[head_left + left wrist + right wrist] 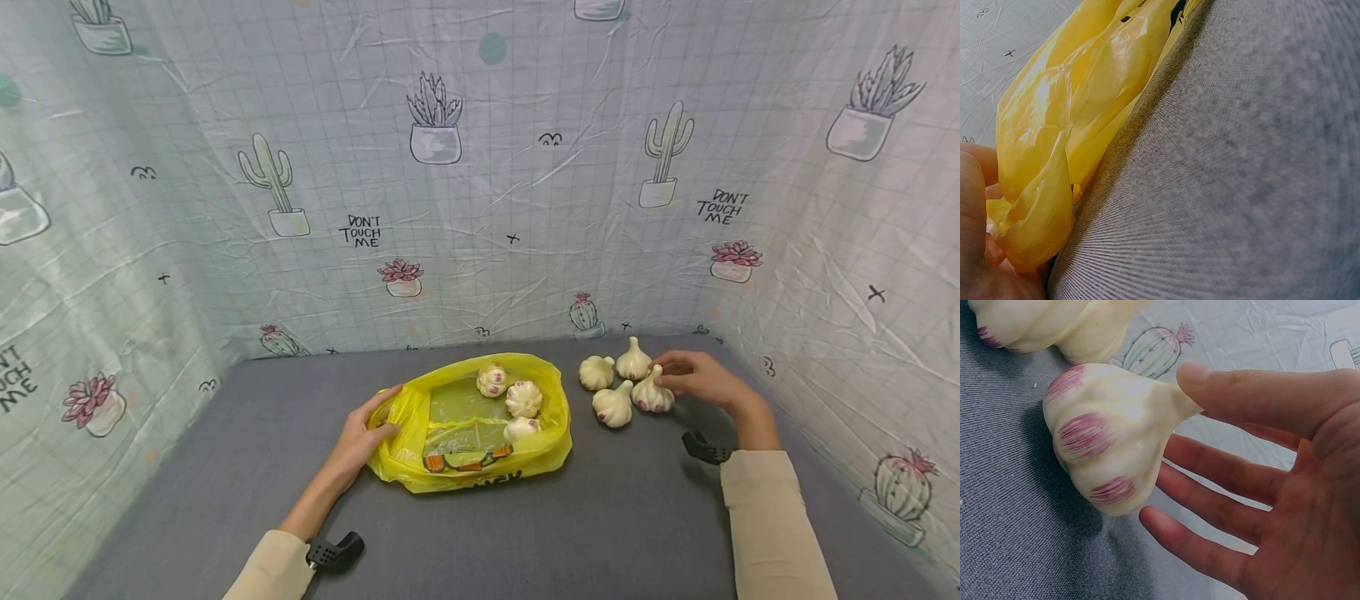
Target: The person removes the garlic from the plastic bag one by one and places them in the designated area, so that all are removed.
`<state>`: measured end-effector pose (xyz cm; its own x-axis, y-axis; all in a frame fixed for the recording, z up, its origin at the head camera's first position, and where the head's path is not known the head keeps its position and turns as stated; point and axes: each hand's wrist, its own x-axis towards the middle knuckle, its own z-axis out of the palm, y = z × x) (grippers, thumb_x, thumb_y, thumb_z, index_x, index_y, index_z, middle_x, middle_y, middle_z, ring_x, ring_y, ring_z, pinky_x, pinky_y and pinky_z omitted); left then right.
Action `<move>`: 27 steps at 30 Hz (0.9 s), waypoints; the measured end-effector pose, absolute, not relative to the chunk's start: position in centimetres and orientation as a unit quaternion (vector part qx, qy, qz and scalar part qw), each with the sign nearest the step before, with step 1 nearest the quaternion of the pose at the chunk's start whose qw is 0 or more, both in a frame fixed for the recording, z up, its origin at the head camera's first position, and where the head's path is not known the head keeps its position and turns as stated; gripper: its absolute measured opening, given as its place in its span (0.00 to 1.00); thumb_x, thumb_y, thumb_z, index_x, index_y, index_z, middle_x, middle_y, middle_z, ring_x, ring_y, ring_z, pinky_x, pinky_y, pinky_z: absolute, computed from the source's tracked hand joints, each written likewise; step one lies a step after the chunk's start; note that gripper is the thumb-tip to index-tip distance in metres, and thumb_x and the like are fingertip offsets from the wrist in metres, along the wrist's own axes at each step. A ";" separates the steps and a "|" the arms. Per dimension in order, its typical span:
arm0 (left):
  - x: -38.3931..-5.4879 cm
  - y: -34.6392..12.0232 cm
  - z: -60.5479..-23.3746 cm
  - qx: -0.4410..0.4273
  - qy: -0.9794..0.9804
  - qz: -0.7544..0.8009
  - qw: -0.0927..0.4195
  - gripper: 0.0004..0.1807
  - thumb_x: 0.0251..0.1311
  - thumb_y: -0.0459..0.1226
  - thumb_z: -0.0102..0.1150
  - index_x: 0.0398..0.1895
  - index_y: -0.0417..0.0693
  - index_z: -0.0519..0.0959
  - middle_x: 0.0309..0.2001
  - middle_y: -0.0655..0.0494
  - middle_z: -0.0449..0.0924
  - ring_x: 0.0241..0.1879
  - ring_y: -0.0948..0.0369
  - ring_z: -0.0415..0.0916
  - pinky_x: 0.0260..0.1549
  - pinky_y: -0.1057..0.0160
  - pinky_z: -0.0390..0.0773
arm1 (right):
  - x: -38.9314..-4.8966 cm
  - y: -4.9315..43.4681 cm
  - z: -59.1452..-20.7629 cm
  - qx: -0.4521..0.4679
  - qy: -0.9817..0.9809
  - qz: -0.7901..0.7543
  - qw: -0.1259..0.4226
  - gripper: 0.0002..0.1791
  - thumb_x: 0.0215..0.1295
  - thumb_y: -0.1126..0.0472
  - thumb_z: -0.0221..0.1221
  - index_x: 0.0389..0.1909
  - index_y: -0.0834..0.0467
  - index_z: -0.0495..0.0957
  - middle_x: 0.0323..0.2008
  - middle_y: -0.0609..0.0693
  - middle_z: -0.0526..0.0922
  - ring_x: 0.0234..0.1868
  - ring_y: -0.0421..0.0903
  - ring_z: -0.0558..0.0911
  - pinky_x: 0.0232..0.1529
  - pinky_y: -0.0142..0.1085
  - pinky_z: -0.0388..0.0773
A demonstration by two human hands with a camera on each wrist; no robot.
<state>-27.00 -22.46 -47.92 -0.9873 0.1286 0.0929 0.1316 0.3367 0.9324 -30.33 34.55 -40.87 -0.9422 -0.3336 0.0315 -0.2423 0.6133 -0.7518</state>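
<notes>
L hand's (362,433) fingers grip the rim of an open yellow bag (405,458), 3 garlic bulbs (523,399) inside. 4 more sit just R on the worktop (585,517); R hand's (703,380) fingers pinch the rightmost bulb (651,395) by its stem. Best lift straight up, so neighbours don't roll, w/ bag mouth held wide.

Left sleeve (273,571), right sleeve (776,521) were plain beige; left wristpiece (337,552) was perforated, black; right wristpiece (705,448) black; left hand (362,435), right hand (705,379) bare.
</notes>
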 end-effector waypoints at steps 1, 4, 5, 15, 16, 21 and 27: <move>-27.0 -22.5 -47.9 -0.081 -0.817 -0.571 0.002 0.37 0.65 0.29 0.59 0.78 0.57 0.68 0.81 0.48 0.58 0.82 0.46 0.51 0.75 0.40 0.57 | -30.3 34.5 -40.8 -0.161 0.897 -0.409 0.052 0.23 0.74 0.60 0.59 0.62 0.71 0.76 0.60 0.74 0.79 0.60 0.67 0.81 0.50 0.54 0.84; -26.9 -22.5 -47.8 -0.083 -0.818 -0.570 0.003 0.37 0.65 0.29 0.59 0.78 0.57 0.68 0.81 0.48 0.58 0.82 0.46 0.51 0.74 0.40 0.58 | -30.2 34.5 -40.8 -0.161 0.898 -0.408 0.044 0.22 0.75 0.61 0.58 0.63 0.70 0.76 0.60 0.74 0.79 0.58 0.64 0.82 0.49 0.54 0.84; -26.9 -22.5 -47.8 -0.082 -0.817 -0.570 0.003 0.37 0.65 0.29 0.59 0.78 0.57 0.68 0.81 0.48 0.58 0.82 0.46 0.51 0.74 0.40 0.58 | -30.2 34.6 -40.8 -0.161 0.898 -0.408 0.042 0.22 0.75 0.61 0.58 0.63 0.70 0.76 0.60 0.74 0.79 0.57 0.64 0.82 0.49 0.54 0.84; -27.1 -22.5 -48.1 -0.081 -0.819 -0.567 0.001 0.36 0.65 0.30 0.59 0.77 0.58 0.68 0.81 0.49 0.58 0.81 0.46 0.51 0.74 0.40 0.59 | -30.3 34.8 -40.9 -0.163 0.897 -0.409 0.027 0.23 0.76 0.61 0.57 0.64 0.71 0.74 0.60 0.75 0.78 0.57 0.65 0.82 0.50 0.56 0.84; -27.1 -22.5 -48.1 -0.082 -0.820 -0.566 0.001 0.36 0.65 0.30 0.59 0.77 0.58 0.68 0.81 0.49 0.59 0.81 0.46 0.52 0.73 0.40 0.60 | -30.3 34.8 -40.8 -0.161 0.899 -0.407 0.024 0.23 0.76 0.60 0.57 0.64 0.71 0.74 0.60 0.74 0.79 0.57 0.65 0.82 0.50 0.55 0.84; -27.1 -22.6 -48.1 -0.086 -0.820 -0.565 0.003 0.36 0.65 0.30 0.59 0.78 0.57 0.68 0.81 0.49 0.59 0.81 0.46 0.52 0.73 0.40 0.61 | -30.2 34.8 -40.3 -0.152 0.906 -0.394 0.013 0.24 0.76 0.58 0.58 0.64 0.69 0.75 0.60 0.71 0.80 0.57 0.61 0.83 0.49 0.52 0.84; -27.2 -22.6 -48.1 -0.084 -0.819 -0.568 0.005 0.36 0.65 0.30 0.59 0.77 0.57 0.68 0.80 0.49 0.60 0.81 0.47 0.54 0.73 0.41 0.61 | -29.9 34.6 -39.5 -0.158 0.910 -0.384 0.001 0.24 0.76 0.58 0.58 0.65 0.68 0.75 0.60 0.71 0.80 0.58 0.65 0.82 0.48 0.48 0.83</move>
